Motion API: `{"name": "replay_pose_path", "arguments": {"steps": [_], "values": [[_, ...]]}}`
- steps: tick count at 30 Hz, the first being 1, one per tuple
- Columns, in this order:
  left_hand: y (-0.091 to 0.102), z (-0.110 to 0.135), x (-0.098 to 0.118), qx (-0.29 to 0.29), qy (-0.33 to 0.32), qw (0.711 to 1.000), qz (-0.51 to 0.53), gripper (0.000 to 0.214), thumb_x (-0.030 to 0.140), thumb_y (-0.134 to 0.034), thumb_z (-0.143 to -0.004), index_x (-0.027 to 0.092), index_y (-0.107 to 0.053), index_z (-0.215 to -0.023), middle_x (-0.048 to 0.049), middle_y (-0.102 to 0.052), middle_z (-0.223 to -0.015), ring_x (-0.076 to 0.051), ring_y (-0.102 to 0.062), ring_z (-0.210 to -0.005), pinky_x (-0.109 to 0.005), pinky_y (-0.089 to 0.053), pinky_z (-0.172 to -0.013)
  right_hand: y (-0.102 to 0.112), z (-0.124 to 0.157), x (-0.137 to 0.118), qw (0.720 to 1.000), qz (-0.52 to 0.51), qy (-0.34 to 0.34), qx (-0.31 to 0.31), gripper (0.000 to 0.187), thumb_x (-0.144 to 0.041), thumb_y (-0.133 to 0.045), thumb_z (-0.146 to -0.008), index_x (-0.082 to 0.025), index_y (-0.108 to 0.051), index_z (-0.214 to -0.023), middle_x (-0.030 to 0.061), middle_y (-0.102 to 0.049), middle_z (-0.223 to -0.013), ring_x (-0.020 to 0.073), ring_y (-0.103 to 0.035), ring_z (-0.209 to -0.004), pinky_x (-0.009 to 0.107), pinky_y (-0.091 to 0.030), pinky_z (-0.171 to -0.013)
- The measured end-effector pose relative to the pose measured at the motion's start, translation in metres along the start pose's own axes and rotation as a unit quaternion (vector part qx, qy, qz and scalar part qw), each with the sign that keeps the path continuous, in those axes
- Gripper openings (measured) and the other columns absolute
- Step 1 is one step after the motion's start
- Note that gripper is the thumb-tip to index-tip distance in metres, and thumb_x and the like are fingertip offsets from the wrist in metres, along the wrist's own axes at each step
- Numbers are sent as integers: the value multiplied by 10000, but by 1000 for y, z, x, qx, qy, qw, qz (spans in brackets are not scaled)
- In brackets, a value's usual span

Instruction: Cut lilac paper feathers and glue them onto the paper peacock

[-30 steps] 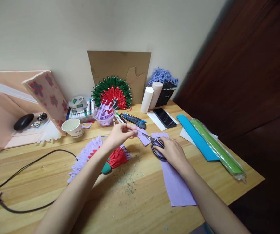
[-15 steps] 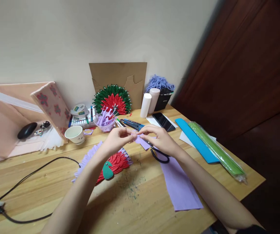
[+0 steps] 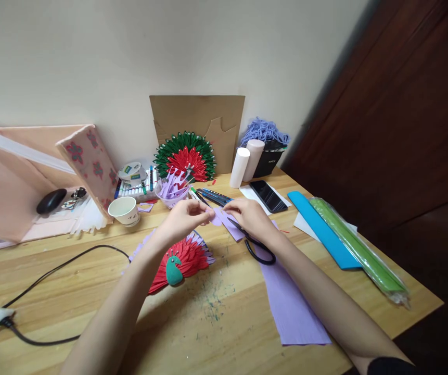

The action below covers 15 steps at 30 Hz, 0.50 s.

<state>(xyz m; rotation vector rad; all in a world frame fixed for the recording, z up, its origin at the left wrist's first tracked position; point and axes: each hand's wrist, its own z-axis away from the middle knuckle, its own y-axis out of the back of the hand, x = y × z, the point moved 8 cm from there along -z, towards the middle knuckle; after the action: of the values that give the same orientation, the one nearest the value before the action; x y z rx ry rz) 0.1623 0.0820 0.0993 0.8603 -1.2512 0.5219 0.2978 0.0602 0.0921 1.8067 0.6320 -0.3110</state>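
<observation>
My left hand [image 3: 184, 216] pinches a small piece of light purple paper [image 3: 216, 217] between thumb and fingertips. Close by on the right, my right hand [image 3: 249, 216] has its fingers bent together at the upper end of a purple paper strip [image 3: 232, 229]. Black-handled scissors [image 3: 260, 256] lie under the right hand and wrist, blades towards the left hand. A long sheet of purple crepe paper [image 3: 296, 307] stretches beneath the right forearm. Partly behind the left forearm rests a paper peacock with red and purple feathers [image 3: 194, 256] and a green body [image 3: 174, 271].
At the back are a bowl of purple scraps [image 3: 172, 194], markers [image 3: 140, 190], a paper cup [image 3: 124, 211], a green-and-red fan [image 3: 187, 159] and cardboard [image 3: 200, 109]. A phone [image 3: 268, 196], blue paper [image 3: 325, 232] and a green wrapped roll [image 3: 358, 245] lie right. A black cable [image 3: 67, 265] crosses the left.
My hands have drawn slightly apart; the purple piece stays in my left fingers, while my right fingers have come down onto the strip. The view has shifted a little left.
</observation>
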Motion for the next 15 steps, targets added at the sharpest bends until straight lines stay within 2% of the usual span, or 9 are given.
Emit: {"name": "replay_pose_path", "arguments": {"steps": [3,5,7,9,12,15], "values": [[1,-4,-4,29,-8,999,34,141,230,-613,-725,109,-612,-798,-35,-626,-686,-108,-574,-631,-255,-466,-648,5,1,1,997,-37,-2,65,253,-140,-485,-836,-203,-616,-1043,75,-672,-996,206,-620,-907,321,-459,-782],[3,-4,-1,61,-35,996,57,180,217,-611,-723,115,-586,-869,-31,-630,-703,-115,-590,-637,-263,-479,-650,13,5,-6,988,-110,-8,108,181,-221,-495,-853,-203,-607,-993,55,-676,-916,185,-634,-830,295,-479,-719],[4,-1,5,93,-77,991,64,187,218,-601,-734,124,-573,-893,-28,-633,-716,-119,-601,-647,-265,-490,-657,16,8,-15,971,-215,-21,101,153,-319,-546,-829,-200,-596,-911,26,-665,-794,159,-633,-711,259,-491,-608],[5,4,15,114,-117,985,56,160,228,-586,-752,132,-582,-880,-29,-636,-726,-122,-608,-669,-263,-496,-671,14,11,-26,948,-309,-31,71,207,-354,-598,-790,-203,-571,-930,7,-651,-741,146,-625,-660,243,-498,-555],[5,11,26,129,-146,980,45,146,238,-572,-772,134,-607,-867,-46,-652,-768,-127,-615,-701,-263,-505,-690,20,15,-37,924,-373,-26,79,226,-301,-656,-747,-207,-566,-932,-6,-651,-736,136,-633,-690,256,-523,-631],[4,17,33,121,-150,980,50,136,223,-582,-768,127,-627,-852,-66,-671,-819,-131,-629,-720,-269,-517,-713,29,18,-39,918,-378,-17,117,123,-266,-670,-734,-196,-612,-817,2,-659,-766,135,-639,-740,269,-526,-715]]}}
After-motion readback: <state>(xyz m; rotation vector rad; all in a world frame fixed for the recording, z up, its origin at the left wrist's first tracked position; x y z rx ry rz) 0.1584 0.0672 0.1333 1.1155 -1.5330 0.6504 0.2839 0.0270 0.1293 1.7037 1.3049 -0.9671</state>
